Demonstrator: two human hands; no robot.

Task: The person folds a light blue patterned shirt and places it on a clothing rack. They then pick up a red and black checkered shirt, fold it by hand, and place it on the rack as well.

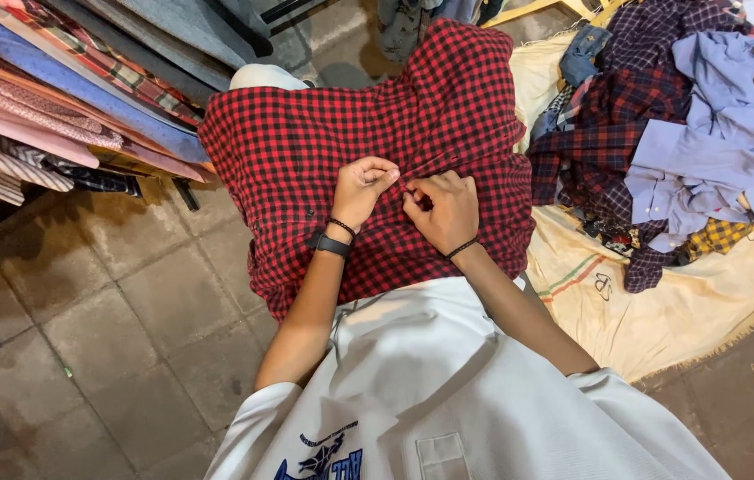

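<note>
A red-and-black checked shirt lies spread over a raised surface in front of me. My left hand pinches the shirt's fabric near its middle, fingers closed on the cloth. Right beside it, my right hand also grips the same fabric, the two hands almost touching. A dark band sits on my left wrist and a thin cord on each wrist. My white shirt fills the bottom of the view.
A pile of checked, blue and yellow shirts lies on a cream cloth sheet at the right. Stacked folded fabrics run along the upper left. Grey stone floor tiles lie below left.
</note>
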